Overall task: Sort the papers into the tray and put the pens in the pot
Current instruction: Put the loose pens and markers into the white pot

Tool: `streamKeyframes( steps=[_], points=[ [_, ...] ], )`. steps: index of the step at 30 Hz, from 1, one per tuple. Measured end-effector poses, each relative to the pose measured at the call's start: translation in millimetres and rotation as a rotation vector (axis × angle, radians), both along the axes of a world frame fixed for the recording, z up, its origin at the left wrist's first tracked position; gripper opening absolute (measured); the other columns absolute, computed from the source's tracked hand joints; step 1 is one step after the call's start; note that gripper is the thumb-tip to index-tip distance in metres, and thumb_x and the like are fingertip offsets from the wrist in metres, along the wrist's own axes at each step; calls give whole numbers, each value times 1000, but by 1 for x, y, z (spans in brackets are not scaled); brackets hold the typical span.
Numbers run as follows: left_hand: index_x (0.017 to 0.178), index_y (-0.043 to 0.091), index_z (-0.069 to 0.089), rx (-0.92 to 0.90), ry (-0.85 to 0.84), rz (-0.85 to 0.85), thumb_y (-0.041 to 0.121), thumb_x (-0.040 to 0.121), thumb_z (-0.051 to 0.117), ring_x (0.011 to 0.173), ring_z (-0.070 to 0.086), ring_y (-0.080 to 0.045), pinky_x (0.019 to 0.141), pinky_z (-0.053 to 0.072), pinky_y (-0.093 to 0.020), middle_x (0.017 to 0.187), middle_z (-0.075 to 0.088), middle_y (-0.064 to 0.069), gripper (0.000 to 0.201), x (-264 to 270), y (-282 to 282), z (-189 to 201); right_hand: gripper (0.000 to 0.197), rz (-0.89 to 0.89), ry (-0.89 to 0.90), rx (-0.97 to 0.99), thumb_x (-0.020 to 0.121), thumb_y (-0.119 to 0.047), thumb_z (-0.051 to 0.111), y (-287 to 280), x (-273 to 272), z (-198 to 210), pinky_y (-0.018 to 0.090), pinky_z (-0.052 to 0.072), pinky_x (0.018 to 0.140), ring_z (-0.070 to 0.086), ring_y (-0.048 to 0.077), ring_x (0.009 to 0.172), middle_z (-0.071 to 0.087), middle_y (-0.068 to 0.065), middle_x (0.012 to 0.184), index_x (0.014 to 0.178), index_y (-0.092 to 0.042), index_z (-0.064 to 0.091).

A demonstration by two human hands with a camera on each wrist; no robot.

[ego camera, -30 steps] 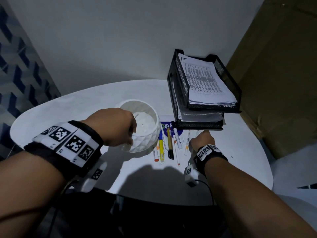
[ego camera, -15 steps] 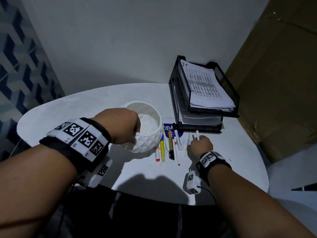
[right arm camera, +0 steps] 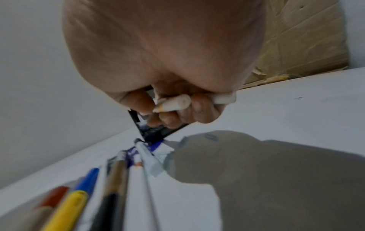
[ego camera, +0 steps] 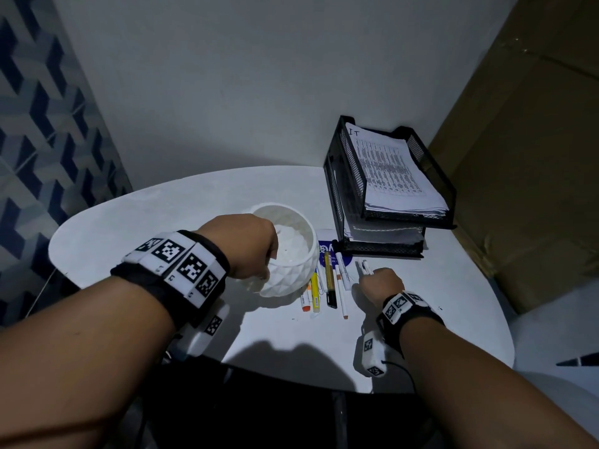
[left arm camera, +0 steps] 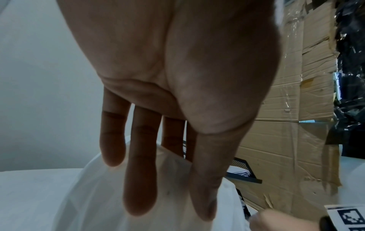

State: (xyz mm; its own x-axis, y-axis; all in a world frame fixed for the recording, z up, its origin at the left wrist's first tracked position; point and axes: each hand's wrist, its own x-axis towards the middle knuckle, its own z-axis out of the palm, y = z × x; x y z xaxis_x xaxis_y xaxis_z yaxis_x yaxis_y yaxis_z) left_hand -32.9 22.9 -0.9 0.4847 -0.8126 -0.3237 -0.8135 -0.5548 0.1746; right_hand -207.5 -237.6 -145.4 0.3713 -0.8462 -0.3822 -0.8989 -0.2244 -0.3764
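Note:
A white faceted pot [ego camera: 291, 254] stands mid-table. My left hand [ego camera: 240, 244] holds its near rim: in the left wrist view the fingers [left arm camera: 138, 179] reach inside the pot [left arm camera: 88, 195] and the thumb lies on the outer wall. My right hand [ego camera: 379, 283] is curled round white pens [ego camera: 364, 267], which also show in its fist [right arm camera: 173, 104] in the right wrist view. Several pens [ego camera: 330, 280] lie side by side between pot and right hand, among them a yellow one [right arm camera: 67, 207]. A black mesh tray [ego camera: 382, 251] holds stacked papers [ego camera: 395, 176].
A blue and white card [ego camera: 325, 247] lies under the pen tips by the tray. The round white table [ego camera: 162, 222] stands against a wall. Brown cardboard [ego camera: 518, 157] rises close behind the tray on the right. The table's near edge runs under my forearms.
My right hand picked white pens up from beside the tray and drew back toward me with them. The left hand has stayed on the pot's rim.

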Motion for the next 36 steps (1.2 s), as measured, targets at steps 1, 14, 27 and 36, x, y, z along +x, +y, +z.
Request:
streamKeyframes(
  steps=[1, 14, 27, 36],
  points=[
    [105, 33, 72, -3, 3, -4, 40, 79, 83, 94, 67, -17, 79, 54, -30, 95, 74, 13, 29, 0, 1, 1, 13, 38, -18, 12, 93, -18, 57, 0, 2, 5, 28, 42, 75, 56, 28, 86, 62, 9, 93, 80, -15, 60],
    [99, 30, 71, 23, 27, -67, 35, 81, 84, 87, 64, -19, 77, 56, -32, 84, 66, 11, 22, -15, 4, 7, 27, -68, -1324, 744, 77, 11, 40, 126, 88, 124, 31, 43, 55, 47, 20, 52, 50, 8, 63, 88, -10, 51],
    [91, 28, 75, 33, -53, -37, 30, 73, 85, 84, 67, -19, 70, 55, -28, 83, 70, 9, 21, -8, -2, 5, 17, -350, -1193, 274, 87, -3, 56, 51, 85, 69, 27, 45, 53, 57, 23, 59, 60, 7, 62, 72, -9, 63],
    [77, 28, 66, -12, -44, 8, 34, 75, 85, 82, 65, -20, 66, 49, -28, 75, 65, 11, 20, 2, -10, 1, 25, 91, -166, -71, 91, -12, 65, 20, 37, -16, 25, 48, 89, 67, 25, 105, 71, 3, 110, 114, -19, 74]
  ],
)
